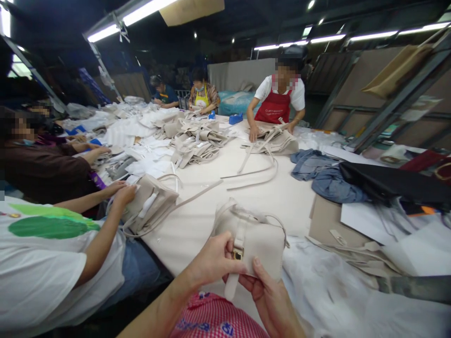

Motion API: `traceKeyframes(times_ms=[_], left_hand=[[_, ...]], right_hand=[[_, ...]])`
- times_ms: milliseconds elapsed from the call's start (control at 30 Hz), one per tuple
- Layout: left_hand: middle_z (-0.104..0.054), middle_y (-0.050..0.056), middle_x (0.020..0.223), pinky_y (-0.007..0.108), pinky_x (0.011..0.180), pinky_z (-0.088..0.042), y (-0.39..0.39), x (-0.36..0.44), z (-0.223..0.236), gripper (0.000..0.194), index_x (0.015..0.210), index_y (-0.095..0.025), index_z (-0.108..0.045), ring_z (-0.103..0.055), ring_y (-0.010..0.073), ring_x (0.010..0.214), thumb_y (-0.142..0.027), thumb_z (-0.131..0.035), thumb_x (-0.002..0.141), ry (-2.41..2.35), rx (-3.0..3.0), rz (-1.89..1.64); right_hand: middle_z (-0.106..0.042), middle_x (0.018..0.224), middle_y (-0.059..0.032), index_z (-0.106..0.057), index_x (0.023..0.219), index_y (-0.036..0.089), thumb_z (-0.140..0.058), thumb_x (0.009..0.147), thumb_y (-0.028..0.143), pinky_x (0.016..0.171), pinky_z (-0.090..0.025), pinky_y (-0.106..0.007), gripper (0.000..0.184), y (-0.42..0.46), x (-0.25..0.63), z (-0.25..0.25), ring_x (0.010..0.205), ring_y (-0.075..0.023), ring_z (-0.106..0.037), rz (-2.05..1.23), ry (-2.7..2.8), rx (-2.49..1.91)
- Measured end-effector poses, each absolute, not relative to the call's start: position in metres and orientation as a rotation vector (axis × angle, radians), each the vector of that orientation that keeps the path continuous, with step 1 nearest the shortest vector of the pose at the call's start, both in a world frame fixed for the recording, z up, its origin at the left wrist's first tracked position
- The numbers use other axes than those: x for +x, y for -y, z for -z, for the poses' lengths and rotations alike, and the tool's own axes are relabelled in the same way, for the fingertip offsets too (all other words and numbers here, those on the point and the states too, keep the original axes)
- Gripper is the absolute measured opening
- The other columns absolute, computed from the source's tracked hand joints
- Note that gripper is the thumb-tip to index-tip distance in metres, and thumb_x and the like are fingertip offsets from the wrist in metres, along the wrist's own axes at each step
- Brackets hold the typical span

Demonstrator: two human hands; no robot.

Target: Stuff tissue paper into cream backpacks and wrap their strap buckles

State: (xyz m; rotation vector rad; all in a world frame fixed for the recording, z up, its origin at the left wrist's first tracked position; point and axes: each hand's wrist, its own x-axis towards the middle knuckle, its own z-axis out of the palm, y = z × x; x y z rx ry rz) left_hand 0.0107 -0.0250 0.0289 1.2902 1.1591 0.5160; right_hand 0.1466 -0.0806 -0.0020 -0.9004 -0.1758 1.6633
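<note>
A small beige handbag rests at the table's near edge, its front turned toward me. Down its front runs a strap with a gold buckle, and the strap's rounded end hangs below the bag. With thumb and fingers, my left hand pinches the strap beside the buckle. My right hand grips the bag's lower edge, thumb on the front and fingers underneath. A thin handle loops over the bag's top right.
At my left a person works on another beige bag. Across the white table, a person in a red apron handles a bag stack. Blue-grey cloth, black material and clear plastic lie at right.
</note>
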Motion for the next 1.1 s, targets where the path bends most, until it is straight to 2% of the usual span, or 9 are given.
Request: traceKeyframes(times_ms=[133, 267, 300, 400, 467, 667, 867, 1000, 1100], left_hand=[[-0.046, -0.01, 0.05, 0.017, 0.037, -0.04, 0.02, 0.011, -0.025, 0.032, 0.072, -0.021, -0.038, -0.049, 0.0082, 0.039, -0.023, -0.069, 0.063, -1.105, 1.163, -0.479], [-0.052, -0.005, 0.053, 0.021, 0.043, -0.047, 0.026, 0.008, -0.033, 0.009, 0.082, -0.019, -0.046, -0.053, 0.0106, 0.042, -0.025, -0.053, 0.08, -1.035, 1.233, -0.489], [-0.054, -0.003, 0.059, 0.022, 0.047, -0.048, 0.03, 0.006, -0.037, 0.006, 0.085, -0.018, -0.05, -0.055, 0.0107, 0.047, -0.024, -0.049, 0.083, -1.037, 1.37, -0.536], [-0.059, 0.005, 0.079, 0.024, 0.065, -0.05, 0.042, 0.002, -0.045, 0.014, 0.087, -0.017, -0.059, -0.059, 0.0134, 0.071, -0.017, -0.045, 0.088, -1.016, 2.033, -0.698], [-0.059, 0.006, 0.082, 0.025, 0.07, -0.049, 0.048, 0.0, -0.046, 0.02, 0.084, -0.016, -0.06, -0.057, 0.0143, 0.078, -0.014, -0.041, 0.09, -0.968, 2.426, -0.715], [-0.053, 0.003, 0.069, 0.024, 0.052, -0.045, 0.056, 0.004, -0.035, 0.031, 0.072, -0.016, -0.052, -0.05, 0.0144, 0.06, -0.015, -0.032, 0.094, -0.957, 2.902, -0.606], [-0.051, 0.003, 0.07, 0.026, 0.046, -0.043, 0.053, 0.005, -0.035, 0.029, 0.077, -0.016, -0.051, -0.049, 0.015, 0.055, -0.013, -0.027, 0.093, -0.77, 3.133, -0.479], [-0.051, 0.003, 0.07, 0.026, 0.047, -0.044, 0.039, 0.002, -0.03, 0.023, 0.08, -0.016, -0.05, -0.05, 0.0163, 0.058, -0.012, -0.03, 0.091, -0.635, 3.193, -0.365], [-0.051, 0.003, 0.071, 0.024, 0.05, -0.044, 0.02, -0.003, -0.027, 0.022, 0.078, -0.017, -0.049, -0.052, 0.0156, 0.062, -0.012, -0.032, 0.091, -0.86, 3.006, -0.451]], right_hand=[[-0.074, 0.1, -0.0126, -0.065, 0.111, 0.013, -0.078, 0.069, 0.031, 0.084, -0.054, -0.05, 0.048, 0.08, 0.148, 0.002, 0.091, -0.0294, -0.07, -1.673, 0.154, -0.881], [-0.075, 0.1, -0.0115, -0.06, 0.118, 0.013, -0.076, 0.071, 0.027, 0.079, -0.058, -0.047, 0.052, 0.078, 0.151, -0.002, 0.09, -0.0288, -0.07, -1.631, 0.096, -0.916], [-0.075, 0.1, -0.0112, -0.059, 0.119, 0.013, -0.077, 0.07, 0.027, 0.078, -0.059, -0.045, 0.054, 0.078, 0.152, -0.005, 0.09, -0.0286, -0.07, -1.611, 0.09, -0.929], [-0.075, 0.099, -0.0106, -0.057, 0.122, 0.013, -0.077, 0.068, 0.027, 0.071, -0.061, -0.04, 0.059, 0.077, 0.152, -0.012, 0.087, -0.0278, -0.071, -1.544, 0.098, -0.991], [-0.076, 0.096, -0.0103, -0.057, 0.122, 0.013, -0.078, 0.066, 0.027, 0.068, -0.061, -0.039, 0.061, 0.078, 0.151, -0.015, 0.084, -0.0278, -0.072, -1.522, 0.11, -1.022], [-0.076, 0.088, -0.0109, -0.06, 0.115, 0.008, -0.077, 0.066, 0.025, 0.07, -0.061, -0.04, 0.055, 0.079, 0.145, -0.015, 0.084, -0.0291, -0.072, -1.515, 0.119, -1.042], [-0.076, 0.09, -0.0104, -0.062, 0.114, 0.01, -0.073, 0.071, 0.028, 0.074, -0.06, -0.04, 0.048, 0.085, 0.14, -0.015, 0.084, -0.027, -0.072, -1.508, 0.133, -1.036], [-0.076, 0.092, -0.0106, -0.058, 0.119, 0.009, -0.073, 0.071, 0.029, 0.076, -0.06, -0.041, 0.054, 0.087, 0.139, -0.013, 0.084, -0.0272, -0.072, -1.51, 0.144, -1.046], [-0.076, 0.091, -0.0111, -0.055, 0.123, 0.008, -0.074, 0.069, 0.029, 0.074, -0.06, -0.042, 0.06, 0.085, 0.142, -0.013, 0.082, -0.0281, -0.072, -1.514, 0.119, -1.054]])
